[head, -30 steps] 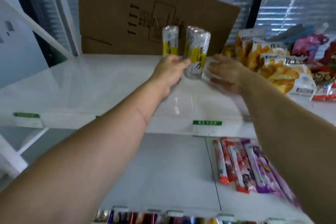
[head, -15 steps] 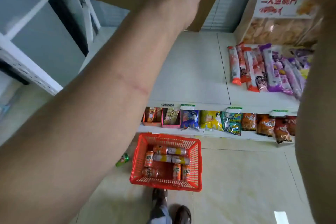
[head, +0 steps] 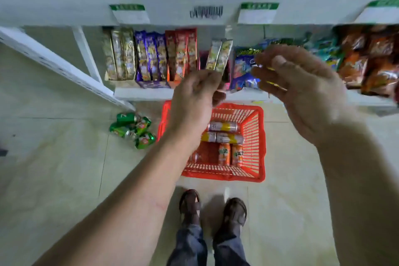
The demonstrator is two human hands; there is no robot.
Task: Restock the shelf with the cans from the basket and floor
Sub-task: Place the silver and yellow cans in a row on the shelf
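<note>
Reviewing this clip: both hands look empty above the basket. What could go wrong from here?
1. The green cans lie loose on the floor left of the red basket; a step that way might kick or roll them.
2. The orange cans and yellow cans lie mixed; the left hand or right hand may grab the wrong kind.

1. You have one red basket (head: 258, 136) on the floor.
2. In it you can count five cans in plain sight: three silver-and-yellow cans (head: 222, 127) and two orange cans (head: 224, 154); a sixth is partly hidden behind your left arm.
3. Green cans (head: 133, 129) on the floor: about five, clustered and overlapping.
4. Three green-topped shelf tags (head: 258, 14).
</note>
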